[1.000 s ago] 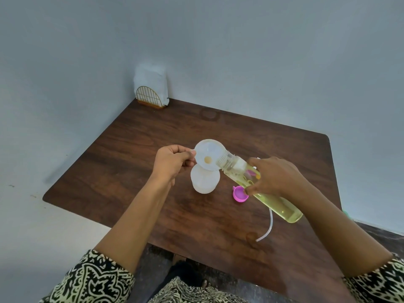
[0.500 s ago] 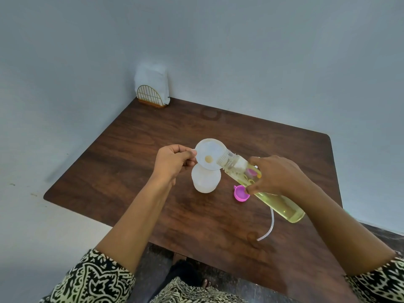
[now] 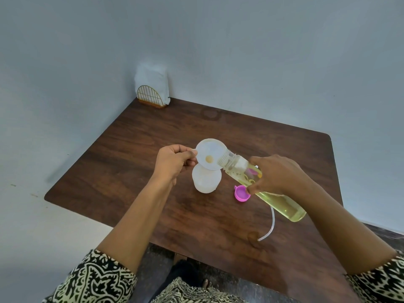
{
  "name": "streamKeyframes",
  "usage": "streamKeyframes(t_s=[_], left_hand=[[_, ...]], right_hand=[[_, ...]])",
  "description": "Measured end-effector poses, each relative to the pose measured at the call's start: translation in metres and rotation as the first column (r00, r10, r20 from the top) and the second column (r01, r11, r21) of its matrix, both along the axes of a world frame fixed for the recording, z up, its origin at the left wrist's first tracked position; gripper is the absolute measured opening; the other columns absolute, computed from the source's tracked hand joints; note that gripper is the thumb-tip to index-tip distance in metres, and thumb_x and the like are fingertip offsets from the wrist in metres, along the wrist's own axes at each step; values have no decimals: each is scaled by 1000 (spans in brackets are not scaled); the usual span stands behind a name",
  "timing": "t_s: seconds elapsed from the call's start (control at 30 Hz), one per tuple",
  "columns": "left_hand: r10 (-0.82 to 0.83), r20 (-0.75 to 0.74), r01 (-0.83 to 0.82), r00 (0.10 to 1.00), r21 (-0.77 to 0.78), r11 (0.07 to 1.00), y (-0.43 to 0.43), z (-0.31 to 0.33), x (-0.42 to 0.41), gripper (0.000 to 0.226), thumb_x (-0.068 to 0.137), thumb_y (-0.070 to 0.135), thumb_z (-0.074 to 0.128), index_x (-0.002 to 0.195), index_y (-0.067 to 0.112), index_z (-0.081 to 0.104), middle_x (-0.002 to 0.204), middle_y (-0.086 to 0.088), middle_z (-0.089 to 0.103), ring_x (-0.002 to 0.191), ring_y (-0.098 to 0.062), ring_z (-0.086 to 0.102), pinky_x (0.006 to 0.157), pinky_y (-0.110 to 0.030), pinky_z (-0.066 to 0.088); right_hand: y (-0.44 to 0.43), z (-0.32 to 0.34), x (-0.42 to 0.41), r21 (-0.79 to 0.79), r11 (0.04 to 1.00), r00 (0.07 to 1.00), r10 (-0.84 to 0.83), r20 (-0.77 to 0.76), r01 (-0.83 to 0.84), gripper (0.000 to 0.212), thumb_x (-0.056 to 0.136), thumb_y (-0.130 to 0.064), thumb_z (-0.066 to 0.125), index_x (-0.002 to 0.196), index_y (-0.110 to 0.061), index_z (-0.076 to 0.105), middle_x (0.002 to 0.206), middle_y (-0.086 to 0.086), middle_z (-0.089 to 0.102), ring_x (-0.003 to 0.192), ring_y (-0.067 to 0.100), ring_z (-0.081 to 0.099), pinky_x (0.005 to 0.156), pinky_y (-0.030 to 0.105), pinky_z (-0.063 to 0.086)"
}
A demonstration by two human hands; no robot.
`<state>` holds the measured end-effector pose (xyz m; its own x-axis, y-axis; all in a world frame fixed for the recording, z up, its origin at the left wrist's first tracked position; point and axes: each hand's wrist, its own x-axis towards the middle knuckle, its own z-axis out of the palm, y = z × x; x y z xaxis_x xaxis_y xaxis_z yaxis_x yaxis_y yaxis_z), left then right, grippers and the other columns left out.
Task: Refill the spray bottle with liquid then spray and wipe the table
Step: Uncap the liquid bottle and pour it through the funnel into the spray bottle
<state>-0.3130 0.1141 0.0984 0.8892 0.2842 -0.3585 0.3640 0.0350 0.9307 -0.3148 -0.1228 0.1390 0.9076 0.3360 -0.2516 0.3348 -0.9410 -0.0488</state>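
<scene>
Left hand point(image 3: 175, 162) pinches the funnel point(image 3: 207, 154) over the spray bottle point(image 3: 206, 181); right hand point(image 3: 277, 174) grips the refill bottle point(image 3: 284, 206) (tilt slowly).

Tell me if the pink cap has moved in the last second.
No. The cap lies where it lay, on the table just right of the white bottle.

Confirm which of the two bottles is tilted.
The clear bottle of yellow liquid, held in the right hand; the white bottle under the funnel stands upright.
</scene>
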Motion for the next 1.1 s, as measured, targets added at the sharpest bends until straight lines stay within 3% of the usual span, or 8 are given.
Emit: streamKeyframes(t_s=[0.2, 0.33, 0.5, 0.67, 0.83, 1.1], left_hand=[[1, -1, -1, 1000, -2, 1000, 1, 0, 1, 7, 85, 6, 71, 78, 7, 71, 66, -5, 69, 52, -8, 59, 51, -18, 50], [1, 4, -1, 1000, -2, 1000, 2, 0, 1, 7, 85, 6, 71, 78, 7, 71, 66, -6, 69, 52, -9, 59, 51, -17, 50], [-1, -1, 1, 1000, 5, 1000, 2, -1, 2, 7, 84, 6, 71, 78, 7, 71, 67, -6, 69, 53, -9, 59, 54, -20, 52], [-3, -8, 3, 1000, 17, 1000, 2, -1, 2, 5, 84, 7, 71, 80, 7, 72, 69, -6, 70, 55, -10, 60, 56, -22, 52], [0, -17, 0, 1000, 25, 1000, 2, -1, 3, 2, 85, 7, 71, 85, 5, 72, 70, -6, 70, 55, -9, 60, 55, -21, 52], [-3, -10, 3, 1000, 6, 1000, 2, -2, 3, 6, 84, 5, 70, 79, 7, 71, 67, -6, 69, 53, -9, 59, 53, -20, 50]], right_hand=[[1, 0, 2, 7, 1000, 1000, 11, -11, -11, 45, 68, -56, 70, 96, -32, 44, 68, -16, 45, 72, 12, 50, 51, 23, 31], [1, 0, 5, 0, 1000, 1000, 16, -1, -16, 50, 67, -57, 70, 104, -30, 50, 69, -16, 46, 72, 11, 49, 56, 24, 35], [2, 3, 5, -20, 999, 999, 32, -5, -32, 46, 67, -58, 69, 92, -33, 40, 68, -16, 45, 71, 12, 48, 53, 24, 32], [3, 3, 7, -29, 999, 999, 30, -24, -30, 52, 67, -58, 70, 106, -30, 50, 73, -14, 49, 75, 13, 51, 61, 26, 40], [3, 6, 5, -24, 999, 999, 44, -16, -44, 45, 68, -56, 70, 90, -31, 40, 68, -14, 46, 71, 14, 50, 53, 25, 33], [2, 6, 8, -28, 998, 998, 60, -20, -60, 45, 67, -57, 70, 89, -30, 42, 69, -14, 48, 71, 14, 50, 54, 25, 34]])
